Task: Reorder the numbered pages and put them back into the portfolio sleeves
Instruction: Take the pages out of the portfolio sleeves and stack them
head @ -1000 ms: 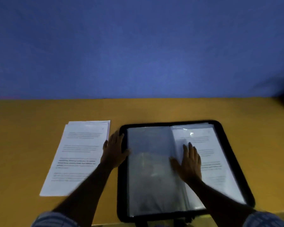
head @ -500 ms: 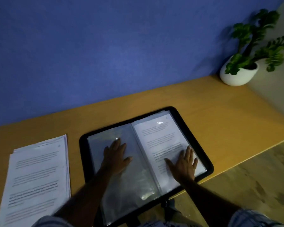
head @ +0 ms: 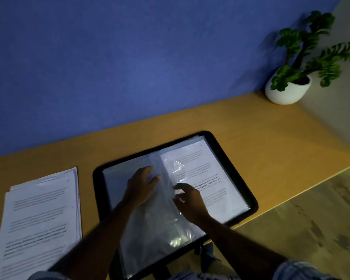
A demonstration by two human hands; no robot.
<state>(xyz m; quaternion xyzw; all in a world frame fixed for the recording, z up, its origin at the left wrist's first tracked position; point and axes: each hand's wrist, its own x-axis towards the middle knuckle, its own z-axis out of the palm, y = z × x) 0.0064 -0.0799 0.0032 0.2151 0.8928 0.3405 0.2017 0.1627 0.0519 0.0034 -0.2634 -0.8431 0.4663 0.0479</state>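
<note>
head view, looking down at the bench [head: 261, 126]. black portfolio [head: 98, 188] lies open near the front edge, its right corner just beside that edge. left hand [head: 140, 185] rests flat on the clear sleeves of the left half, fingers straight and pointing toward the spine, thumb spread. right hand [head: 191, 201] lies over the spine side of the right half, fingers bent against a clear sleeve [head: 162, 217] that stands partly raised between the two hands; whether it pinches this sleeve or only touches it cannot be told. printed page [head: 208, 174] sits inside the right-hand sleeve, its text blurred and its number unreadable. loose pages [head: 42, 219] lie stacked on the bench left of the portfolio, apart from it, edges slightly fanned. potted plant [head: 287, 91] stands at the far right corner against the blue wall [head: 129, 57]. floor [head: 311, 229] shows at right, beyond the bench edge
</note>
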